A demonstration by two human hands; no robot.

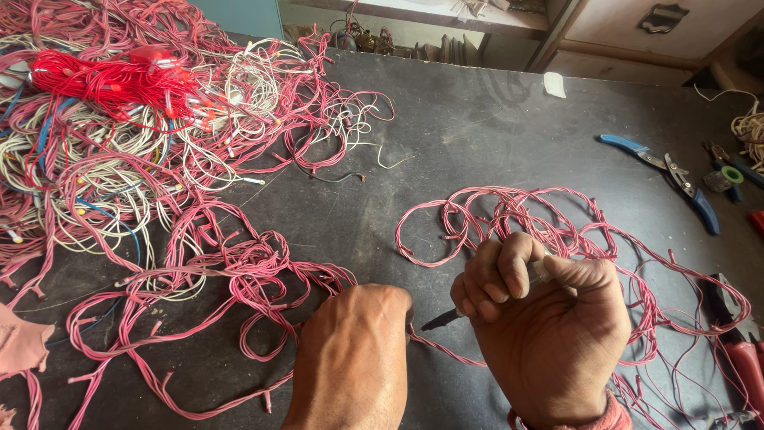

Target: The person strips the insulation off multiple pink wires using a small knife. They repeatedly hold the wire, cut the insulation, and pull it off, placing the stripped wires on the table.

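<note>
Our right hand [549, 326] closes its grip on a dark-tipped tool [446, 318] pointing toward eight o'clock; our fisted left hand [354, 350] grips pink twisted wire [446, 350] on the tabletop [477, 127].

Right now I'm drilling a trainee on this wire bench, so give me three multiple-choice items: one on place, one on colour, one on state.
1. Where do the blue-handled pliers lie?
A. upper right of the tabletop
B. under the big wire pile
C. in the left hand

2. What colour is the tight bundle on top of that pile?
A. green
B. bright red
C. black

3. How is the right hand?
A. flat and open
B. out of view
C. closed around a thin tool

Answers: 1 A, they rest apart from both hands; 2 B, it stands out red; 3 C, the dark tip pokes from the fist.
</note>
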